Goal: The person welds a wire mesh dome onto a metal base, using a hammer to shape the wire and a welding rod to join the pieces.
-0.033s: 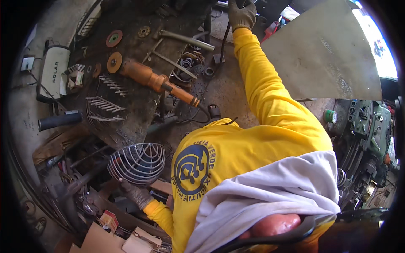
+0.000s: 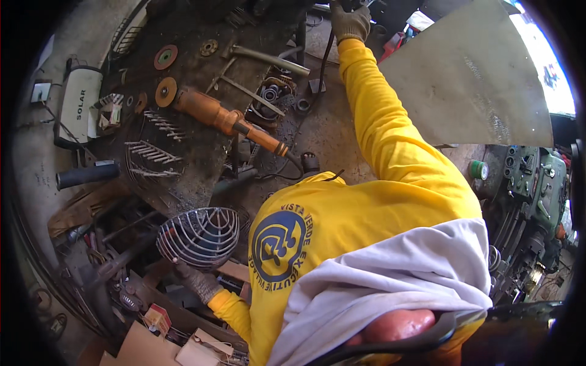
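My left hand [image 2: 198,283], in a grey work glove, holds a round metal wire cage [image 2: 198,235] by its near rim, low on the left. The cage is bowl-shaped with curved ribs and rings. At the top edge my right hand [image 2: 351,25] reaches out, gloved in tan, with its fingers curled; what they hold is cut off by the dark edge. A black cable [image 2: 326,58] runs down beside it. On the dark worktable [image 2: 183,137] lies an orange angle grinder [image 2: 210,110] with a brown disc, near a hammer [image 2: 268,60].
Grinding discs [image 2: 165,57] and rows of metal rods [image 2: 152,151] lie on the worktable. A large metal sheet [image 2: 464,79] stands at the right, above a green machine [image 2: 543,180]. Cardboard boxes [image 2: 149,348] sit at the lower left. A white case [image 2: 79,104] is far left.
My right hand has shifted very slightly at the top edge, its fingers moving a little. The left hand and the wire cage stay almost where they were.
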Action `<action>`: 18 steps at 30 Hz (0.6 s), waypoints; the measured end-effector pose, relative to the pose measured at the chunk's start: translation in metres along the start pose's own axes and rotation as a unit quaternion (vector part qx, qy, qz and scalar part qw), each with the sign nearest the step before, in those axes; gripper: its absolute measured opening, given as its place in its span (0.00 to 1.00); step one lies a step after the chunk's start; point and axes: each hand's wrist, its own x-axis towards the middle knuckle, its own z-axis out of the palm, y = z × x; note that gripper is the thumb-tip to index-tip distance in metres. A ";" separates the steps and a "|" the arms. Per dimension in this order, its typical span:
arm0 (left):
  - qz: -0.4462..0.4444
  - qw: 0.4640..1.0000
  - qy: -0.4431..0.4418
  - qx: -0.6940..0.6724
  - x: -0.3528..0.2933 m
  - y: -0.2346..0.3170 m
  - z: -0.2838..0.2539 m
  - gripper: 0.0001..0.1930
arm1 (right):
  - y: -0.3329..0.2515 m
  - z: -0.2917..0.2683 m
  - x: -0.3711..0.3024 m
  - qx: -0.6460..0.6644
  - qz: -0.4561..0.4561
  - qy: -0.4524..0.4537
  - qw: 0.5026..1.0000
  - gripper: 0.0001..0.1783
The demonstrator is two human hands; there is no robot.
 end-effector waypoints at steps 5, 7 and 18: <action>-0.022 0.999 0.000 -0.030 -0.013 -0.011 -0.005 0.39 | 0.005 0.021 -0.007 -0.011 0.021 -0.042 0.999 0.39; -0.010 0.999 0.032 -0.022 -0.006 -0.024 -0.010 0.38 | 0.033 0.040 0.003 0.026 -0.020 -0.029 0.999 0.40; 0.151 0.962 0.137 0.179 -0.062 0.053 0.059 0.38 | 0.039 0.041 0.056 0.065 -0.095 0.178 0.977 0.33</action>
